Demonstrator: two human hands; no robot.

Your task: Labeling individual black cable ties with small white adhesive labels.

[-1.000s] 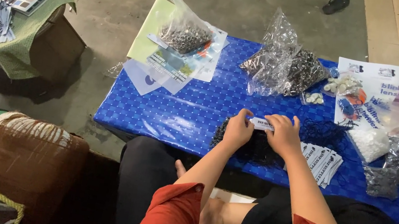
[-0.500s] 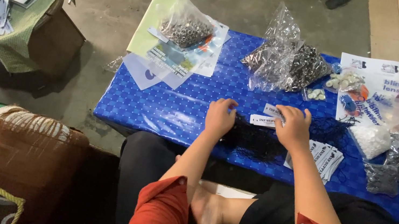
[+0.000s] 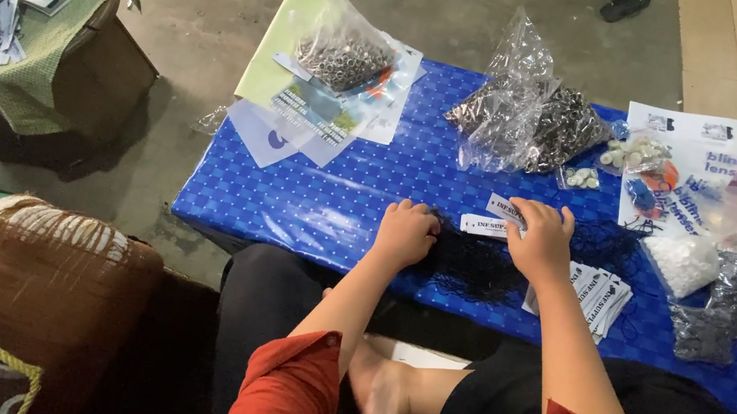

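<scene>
Now left hand (image 3: 405, 232) apart, right hand (image 3: 539, 239) holding label (image 3: 507, 208)

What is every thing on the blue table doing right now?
Left hand: fist closed on the black netting.
Right hand: holds a white label.
Label stack: fanned, flat.
Bag of metal rings: bunched upright.
Bag of eyelets: lying on papers.

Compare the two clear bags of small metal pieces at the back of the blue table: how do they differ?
The left bag lies on papers at the table's corner; the right bag sits directly on the blue table. The right bag is larger, its top rising to a peak; the left is rounder. Both are clear plastic holding small metal pieces.
</scene>
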